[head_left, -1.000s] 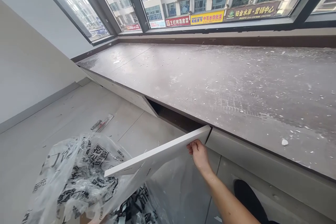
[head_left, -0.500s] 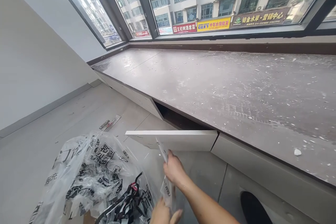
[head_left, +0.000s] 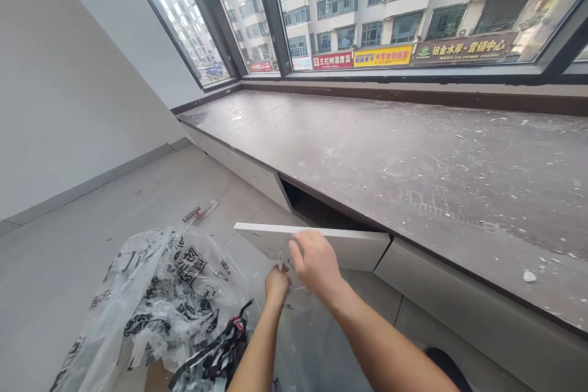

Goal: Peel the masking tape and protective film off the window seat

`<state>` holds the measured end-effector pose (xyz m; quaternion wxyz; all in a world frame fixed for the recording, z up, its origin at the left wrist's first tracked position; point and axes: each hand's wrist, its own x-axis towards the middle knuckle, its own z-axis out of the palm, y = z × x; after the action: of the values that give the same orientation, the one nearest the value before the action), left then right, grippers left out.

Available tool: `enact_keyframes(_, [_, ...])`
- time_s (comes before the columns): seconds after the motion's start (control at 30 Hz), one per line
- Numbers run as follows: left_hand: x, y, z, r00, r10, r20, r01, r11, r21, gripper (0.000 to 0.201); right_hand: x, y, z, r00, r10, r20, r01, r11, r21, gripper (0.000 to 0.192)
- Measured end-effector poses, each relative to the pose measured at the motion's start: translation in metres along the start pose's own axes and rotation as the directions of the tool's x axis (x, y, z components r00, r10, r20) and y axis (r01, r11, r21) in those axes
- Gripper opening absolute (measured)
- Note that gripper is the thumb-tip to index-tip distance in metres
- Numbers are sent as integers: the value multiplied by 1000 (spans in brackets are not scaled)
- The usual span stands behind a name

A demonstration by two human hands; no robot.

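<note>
Clear plastic film [head_left: 282,250] with small black print hangs in front of the open cabinet door [head_left: 349,246]. My left hand [head_left: 277,286] is closed, pinching the film just below the door's top edge. Higher and to the right, my right hand [head_left: 318,262] is curled with thumb and fingers together at the film's upper part, overlapping the door in view. More of the see-through film seems to hang below my hands, its outline hard to make out. To the left, a large clear plastic bag [head_left: 138,269] with black lettering holds crumpled wrapping and black straps [head_left: 220,343].
The brown window ledge [head_left: 367,141] is strewn with white chips and dust. Below it runs a row of pale cabinet fronts, with a dark opening [head_left: 316,205] behind the swung-out door. A printed flat packet [head_left: 201,212] lies on the tiled floor. A dark shoe [head_left: 445,360] shows bottom right.
Both hands have moved up toward the door's top edge with the film. My left hand came up from the bottom of the view, and the view has shifted slightly.
</note>
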<state>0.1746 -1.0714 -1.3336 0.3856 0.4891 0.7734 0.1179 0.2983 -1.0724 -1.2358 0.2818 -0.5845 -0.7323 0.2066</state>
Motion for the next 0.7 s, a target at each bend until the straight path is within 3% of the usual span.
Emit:
enact_keyframes(0.03, [-1, -3, -1, 999, 12, -41, -9, 999, 51, 48, 17, 0, -5, 998, -24, -55, 20, 998, -62, 26])
enact_keyframes(0.1, [-6, -8, -4, 995, 37, -96, -22, 988, 155, 48, 48, 2, -4, 999, 3, -35, -11, 976, -216, 23])
enact_keyframes(0.2, [-15, -13, -11, 993, 95, -73, -72, 961, 266, 49, 76, 9, 13, 999, 33, -38, -44, 934, -354, 25])
enact_keyframes(0.37, [-28, -15, -20, 981, 196, 5, -182, 901, 393, 40, 77, 12, 28, 998, -4, -60, -22, 906, -423, 31])
enact_keyframes(0.5, [-42, -19, -24, 978, 207, 15, -192, 881, 433, 36, 73, 9, 26, 999, 40, -31, -50, 892, -449, 31])
enact_keyframes(0.7, [-59, -32, -28, 978, 211, 1, -193, 892, 410, 42, 71, 6, 28, 997, 12, -74, -47, 864, -501, 30])
